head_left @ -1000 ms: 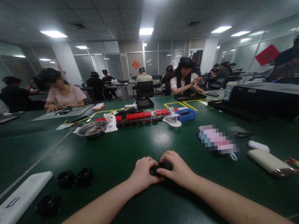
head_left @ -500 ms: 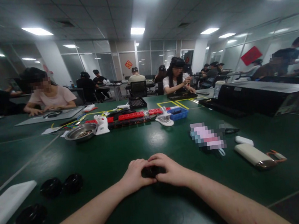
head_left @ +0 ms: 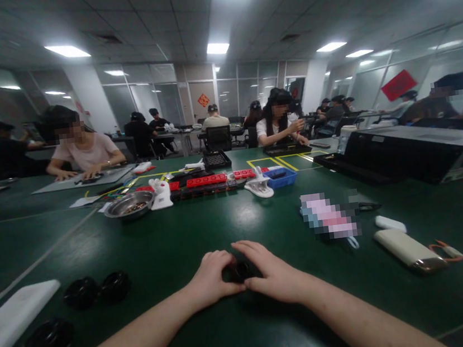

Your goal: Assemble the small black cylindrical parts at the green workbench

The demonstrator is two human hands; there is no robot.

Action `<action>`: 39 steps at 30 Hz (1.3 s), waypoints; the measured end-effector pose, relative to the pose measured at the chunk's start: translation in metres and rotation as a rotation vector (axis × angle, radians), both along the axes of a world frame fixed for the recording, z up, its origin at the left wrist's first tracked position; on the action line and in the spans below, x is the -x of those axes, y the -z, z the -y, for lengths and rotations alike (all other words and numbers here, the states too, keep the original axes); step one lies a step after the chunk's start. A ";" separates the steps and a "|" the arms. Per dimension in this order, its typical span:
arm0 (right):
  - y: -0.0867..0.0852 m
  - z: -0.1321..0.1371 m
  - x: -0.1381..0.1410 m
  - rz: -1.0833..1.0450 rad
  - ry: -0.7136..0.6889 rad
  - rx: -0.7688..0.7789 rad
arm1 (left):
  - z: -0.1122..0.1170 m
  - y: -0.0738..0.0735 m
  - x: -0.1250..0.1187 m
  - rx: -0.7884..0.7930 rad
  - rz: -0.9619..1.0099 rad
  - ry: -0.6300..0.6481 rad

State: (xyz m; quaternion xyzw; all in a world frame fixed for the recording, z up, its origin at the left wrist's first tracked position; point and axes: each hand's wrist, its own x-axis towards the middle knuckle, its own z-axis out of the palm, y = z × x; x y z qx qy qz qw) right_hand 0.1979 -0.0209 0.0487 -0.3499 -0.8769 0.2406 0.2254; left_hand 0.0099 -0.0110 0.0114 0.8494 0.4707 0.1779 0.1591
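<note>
A small round black part (head_left: 242,271), mostly hidden by fingers, is held low over the front middle of the green table (head_left: 160,244). My left hand (head_left: 211,277) curls around its left side, thumb stretched along the near edge. On the other side my right hand (head_left: 275,269) cups it, thumb at the near edge and fingers arched over the far side. Further left lie similar glossy black round parts: one black ring-like part (head_left: 81,292), another black part (head_left: 116,285) beside it, and a nearer black part (head_left: 48,338).
A white slab (head_left: 21,317) lies at the left. Further back are a metal bowl (head_left: 129,205), red strips (head_left: 206,181), a white clamp (head_left: 258,183) and a blue bin (head_left: 281,177). A beige power bank (head_left: 407,250) and black case (head_left: 401,152) stand right. Co-workers sit opposite.
My right fingers have spread and drawn slightly away from my left fingers, uncovering more of the black part. The whole view has shifted slightly.
</note>
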 end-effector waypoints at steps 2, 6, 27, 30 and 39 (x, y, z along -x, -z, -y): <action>0.001 0.000 0.002 -0.010 0.143 -0.035 | 0.001 -0.001 0.000 0.005 0.002 0.003; 0.001 -0.001 0.004 0.022 0.121 -0.060 | 0.002 -0.002 0.000 -0.001 0.003 0.014; 0.006 0.000 0.008 0.042 0.210 -0.157 | -0.003 0.005 0.001 -0.039 -0.017 0.021; 0.004 -0.001 0.010 0.083 0.096 -0.125 | -0.003 0.004 0.001 -0.032 -0.015 0.017; 0.008 0.000 0.011 0.018 0.254 -0.185 | -0.004 0.004 0.001 -0.033 -0.008 0.010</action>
